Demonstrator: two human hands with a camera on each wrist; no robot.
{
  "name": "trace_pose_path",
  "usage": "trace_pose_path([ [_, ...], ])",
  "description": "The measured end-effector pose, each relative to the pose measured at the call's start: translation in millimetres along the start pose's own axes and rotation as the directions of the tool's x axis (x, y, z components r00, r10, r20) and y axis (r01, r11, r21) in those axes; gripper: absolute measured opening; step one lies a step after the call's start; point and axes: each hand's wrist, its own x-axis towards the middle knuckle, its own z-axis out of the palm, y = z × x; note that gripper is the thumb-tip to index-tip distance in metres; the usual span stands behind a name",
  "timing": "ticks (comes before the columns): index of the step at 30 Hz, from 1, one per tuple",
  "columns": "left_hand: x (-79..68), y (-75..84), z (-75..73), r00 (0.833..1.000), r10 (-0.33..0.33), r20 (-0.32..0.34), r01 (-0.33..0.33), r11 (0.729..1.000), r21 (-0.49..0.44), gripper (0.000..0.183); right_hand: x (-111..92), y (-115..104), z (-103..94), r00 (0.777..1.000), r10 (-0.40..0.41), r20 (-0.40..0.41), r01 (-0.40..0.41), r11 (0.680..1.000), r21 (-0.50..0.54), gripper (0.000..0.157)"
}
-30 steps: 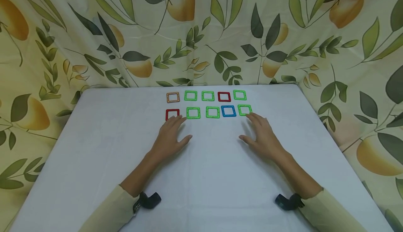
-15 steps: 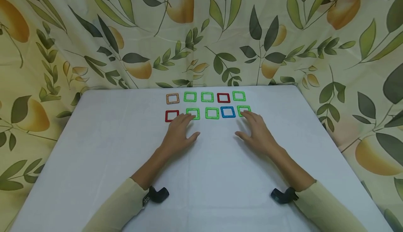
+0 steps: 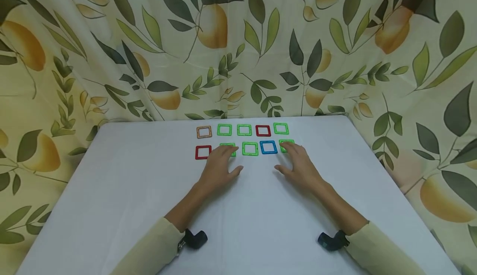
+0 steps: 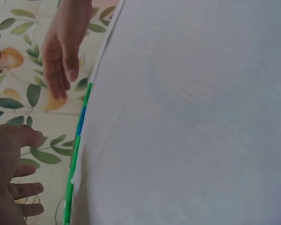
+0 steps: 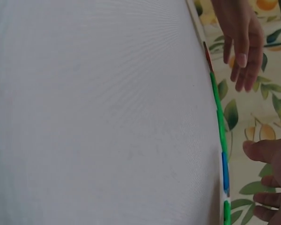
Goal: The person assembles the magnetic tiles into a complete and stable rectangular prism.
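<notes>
Two rows of square magnetic-tile-like frames lie flat at the far part of the white table. My left hand [image 3: 220, 165] hovers over the front row with fingers spread, overlapping a green frame [image 3: 234, 154] in the head view. Just left of it lies a red frame [image 3: 203, 158]. My right hand [image 3: 301, 165], fingers also extended, overlaps the right-end green frame [image 3: 284, 148]. Between the hands are another green frame [image 3: 250, 155] and a blue frame [image 3: 268, 153]. Both wrist views show a gap between the hands and the frames, seen edge-on. Neither hand holds anything.
Behind, the back row has an orange frame [image 3: 204, 137], a red frame [image 3: 263, 135] and several green ones, including a green frame [image 3: 281, 133] at its right end. A white cloth covers the table [image 3: 130, 192]. A leaf-and-fruit patterned curtain [image 3: 238, 101] hangs behind it.
My left hand has moved right, from the red frame to the green one beside it. My right hand has shifted slightly left. The head view has tilted up; the frames stay put.
</notes>
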Motion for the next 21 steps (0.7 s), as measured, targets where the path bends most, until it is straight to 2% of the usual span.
trace_pose_path([
  [6, 7.3, 3.2, 2.5, 1.000, -0.008, -0.004, 0.008, 1.000, 0.016, 0.060, 5.4, 0.5, 1.6, 0.999, -0.040, -0.013, 0.040, 0.999, -0.002, 0.075],
  [13, 13.8, 2.4, 7.5, 0.999, -0.050, 0.009, 0.050, 0.999, 0.005, 0.059, 12.4, 0.5, 4.6, 1.000, -0.018, 0.009, 0.018, 1.000, 0.010, 0.076],
  [21, 22.9, 0.4, 13.7, 0.999, -0.047, 0.013, 0.047, 0.999, -0.011, 0.060, 20.8, 1.8, 5.3, 0.999, -0.032, 0.007, 0.032, 0.999, 0.011, 0.075],
])
